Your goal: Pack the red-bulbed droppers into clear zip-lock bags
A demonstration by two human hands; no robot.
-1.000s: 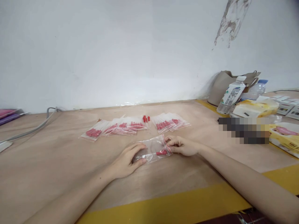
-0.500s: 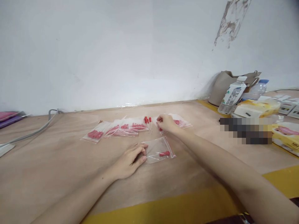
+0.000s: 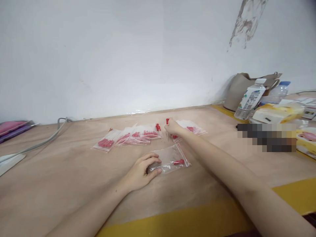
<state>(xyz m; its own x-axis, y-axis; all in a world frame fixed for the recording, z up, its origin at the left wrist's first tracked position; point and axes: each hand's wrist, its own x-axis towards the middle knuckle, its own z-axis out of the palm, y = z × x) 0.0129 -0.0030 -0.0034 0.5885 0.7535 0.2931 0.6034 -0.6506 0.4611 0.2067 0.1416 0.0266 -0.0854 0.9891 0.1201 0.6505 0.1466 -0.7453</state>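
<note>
My right hand [image 3: 172, 127] is closed on a dropper [image 3: 167, 121] with a red bulb top and a thin clear stem pointing down. Just left of it, a few more red-topped droppers [image 3: 158, 127] lie on the table. My left hand [image 3: 144, 169] rests at the near left end of a clear zip bag [image 3: 168, 154], fingers and thumb apart and touching the plastic. A red bulb piece [image 3: 178, 162] shows inside that bag, near its red-lined zip edge at the right.
Filled zip bags with red pieces [image 3: 130, 137] overlap in a row at left; more bags [image 3: 192, 127] lie beyond my right wrist. A bottle [image 3: 250, 98], a grey-brown bag [image 3: 235, 92] and tissue packs [image 3: 274, 113] stand at right. A grey cable [image 3: 46, 142] runs at left.
My right hand has lifted a dropper from the small group and now holds it upright. My left hand stays at the zip bag. The view has shifted slightly.
</note>
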